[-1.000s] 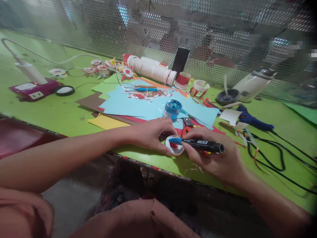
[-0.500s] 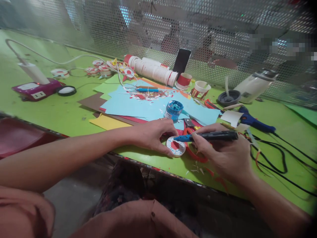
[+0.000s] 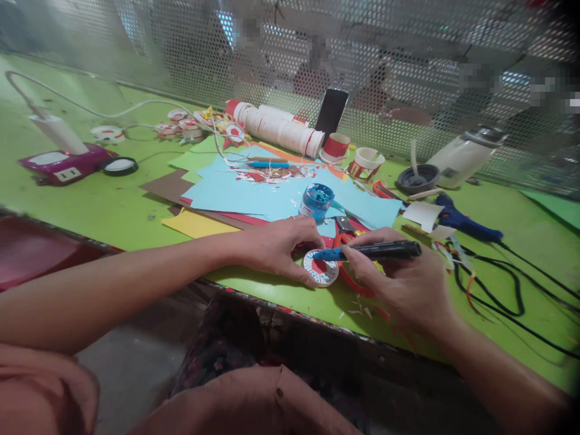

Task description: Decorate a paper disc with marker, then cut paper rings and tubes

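Note:
Between the thumb and fingers of my left hand (image 3: 285, 248) is a small round white disc (image 3: 325, 277) with blue marks around a red centre, close to the table's front edge. My right hand (image 3: 403, 284) grips a marker (image 3: 385, 249) with a black barrel and blue front end. The marker's tip meets the upper left of the disc's face. Partly hidden behind my right hand lie orange-handled scissors (image 3: 354, 284). An open blue jar (image 3: 318, 202) stands just beyond my left hand.
Coloured paper sheets (image 3: 235, 196) cover the middle of the green table. Behind them lie stacked paper cups (image 3: 276, 125) and a propped phone (image 3: 332, 115). At right are a blue glue gun (image 3: 471, 223), black cables (image 3: 512, 272) and a white bottle (image 3: 466, 157). A purple power adapter (image 3: 67, 164) sits left.
My right hand and the marker have shifted slightly left, moving the tip across the disc towards its left side. My left hand stays on the disc.

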Demonstrator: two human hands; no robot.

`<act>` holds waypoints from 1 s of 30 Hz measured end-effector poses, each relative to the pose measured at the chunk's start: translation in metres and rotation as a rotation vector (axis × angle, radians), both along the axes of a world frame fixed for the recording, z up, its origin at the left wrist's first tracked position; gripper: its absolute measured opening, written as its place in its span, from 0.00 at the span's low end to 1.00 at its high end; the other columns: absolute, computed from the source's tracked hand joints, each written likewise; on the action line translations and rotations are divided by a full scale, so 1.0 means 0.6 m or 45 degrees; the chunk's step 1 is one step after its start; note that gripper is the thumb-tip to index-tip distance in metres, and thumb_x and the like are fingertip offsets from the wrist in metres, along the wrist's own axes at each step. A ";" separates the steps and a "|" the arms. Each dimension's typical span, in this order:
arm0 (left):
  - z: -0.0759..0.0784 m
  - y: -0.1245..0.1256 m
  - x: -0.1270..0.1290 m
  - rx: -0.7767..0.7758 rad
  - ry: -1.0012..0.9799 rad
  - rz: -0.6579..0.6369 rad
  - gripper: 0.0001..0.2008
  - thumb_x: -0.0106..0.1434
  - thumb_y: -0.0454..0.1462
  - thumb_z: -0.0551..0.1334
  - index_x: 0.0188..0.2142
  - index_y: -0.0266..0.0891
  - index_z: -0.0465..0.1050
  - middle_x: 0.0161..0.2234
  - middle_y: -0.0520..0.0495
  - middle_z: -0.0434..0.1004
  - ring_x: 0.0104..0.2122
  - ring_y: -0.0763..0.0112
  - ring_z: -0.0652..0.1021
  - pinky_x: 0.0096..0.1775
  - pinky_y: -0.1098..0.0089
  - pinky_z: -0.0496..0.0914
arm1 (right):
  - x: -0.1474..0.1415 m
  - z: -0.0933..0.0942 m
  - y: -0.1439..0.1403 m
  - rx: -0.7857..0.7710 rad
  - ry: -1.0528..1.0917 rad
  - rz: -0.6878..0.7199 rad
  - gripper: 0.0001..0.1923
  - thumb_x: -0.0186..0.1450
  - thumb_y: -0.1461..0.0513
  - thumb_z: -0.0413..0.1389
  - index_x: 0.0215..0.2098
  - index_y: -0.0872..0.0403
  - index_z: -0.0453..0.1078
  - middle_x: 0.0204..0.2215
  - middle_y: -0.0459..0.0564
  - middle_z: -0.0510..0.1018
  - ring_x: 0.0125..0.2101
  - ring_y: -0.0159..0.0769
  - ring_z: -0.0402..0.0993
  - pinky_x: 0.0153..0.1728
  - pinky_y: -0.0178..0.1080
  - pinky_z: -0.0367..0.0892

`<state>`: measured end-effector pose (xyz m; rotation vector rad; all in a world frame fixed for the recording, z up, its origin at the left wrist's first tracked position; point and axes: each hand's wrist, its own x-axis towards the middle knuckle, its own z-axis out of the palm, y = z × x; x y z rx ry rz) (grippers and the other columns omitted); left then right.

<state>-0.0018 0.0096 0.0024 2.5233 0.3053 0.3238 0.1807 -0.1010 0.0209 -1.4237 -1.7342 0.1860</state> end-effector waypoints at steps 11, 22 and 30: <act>0.001 -0.001 0.001 0.014 0.024 0.007 0.19 0.55 0.46 0.66 0.42 0.37 0.70 0.38 0.46 0.67 0.38 0.67 0.67 0.38 0.69 0.62 | -0.003 0.003 0.003 -0.025 0.063 0.012 0.05 0.58 0.62 0.61 0.25 0.54 0.71 0.16 0.41 0.73 0.16 0.26 0.67 0.15 0.29 0.62; 0.003 -0.001 0.001 0.010 0.046 0.007 0.20 0.55 0.47 0.65 0.42 0.37 0.70 0.36 0.47 0.65 0.37 0.67 0.66 0.37 0.69 0.61 | 0.006 -0.011 0.001 -0.037 0.230 -0.066 0.08 0.58 0.58 0.62 0.26 0.54 0.71 0.16 0.42 0.72 0.16 0.28 0.66 0.17 0.32 0.62; 0.002 -0.001 0.000 -0.020 0.037 0.015 0.20 0.55 0.48 0.65 0.42 0.37 0.69 0.35 0.48 0.64 0.35 0.68 0.66 0.36 0.69 0.61 | 0.012 -0.007 -0.002 0.061 0.192 -0.137 0.08 0.59 0.58 0.61 0.25 0.53 0.72 0.17 0.43 0.73 0.18 0.31 0.67 0.20 0.36 0.64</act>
